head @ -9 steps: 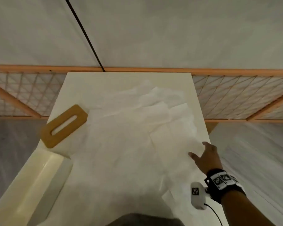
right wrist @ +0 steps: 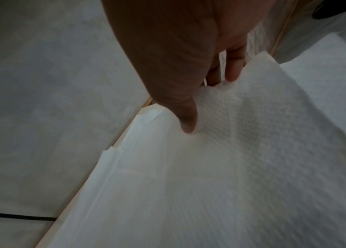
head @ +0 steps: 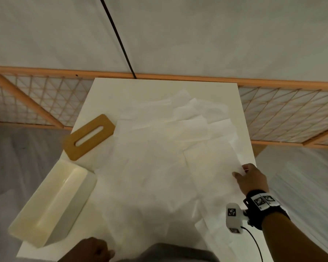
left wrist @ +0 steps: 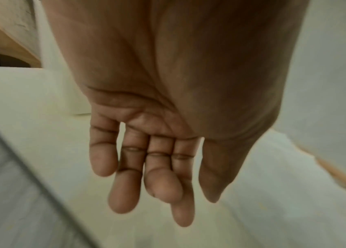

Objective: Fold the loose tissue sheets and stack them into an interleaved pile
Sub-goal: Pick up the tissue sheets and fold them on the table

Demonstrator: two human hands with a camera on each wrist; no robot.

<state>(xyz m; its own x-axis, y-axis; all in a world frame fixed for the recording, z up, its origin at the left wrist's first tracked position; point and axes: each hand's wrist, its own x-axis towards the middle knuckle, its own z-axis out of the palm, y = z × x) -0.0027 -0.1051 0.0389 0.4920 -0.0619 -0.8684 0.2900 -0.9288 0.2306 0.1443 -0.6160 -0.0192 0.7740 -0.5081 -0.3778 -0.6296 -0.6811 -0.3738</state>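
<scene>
Several loose white tissue sheets (head: 159,167) lie overlapping across the white table (head: 140,91). At the table's right edge my right hand (head: 240,172) pinches the rim of the right-most sheet (head: 212,167). In the right wrist view the thumb (right wrist: 186,120) presses on top of this embossed sheet (right wrist: 252,134), the fingers (right wrist: 233,70) sit behind its raised edge, and the right hand (right wrist: 210,100) lifts that edge slightly. My left hand (head: 95,250) is at the table's near edge; in the left wrist view the left hand (left wrist: 167,193) has straight fingers and holds nothing.
A brown lid with a long slot (head: 89,137) lies at the table's left. A cream box (head: 51,207) stands open at the near left corner. A wooden lattice rail (head: 282,114) runs behind the table, and a black cable (head: 119,38) crosses the floor beyond.
My right hand's fingers have closed onto the sheet's edge at the right side. My left hand has come into view at the bottom edge.
</scene>
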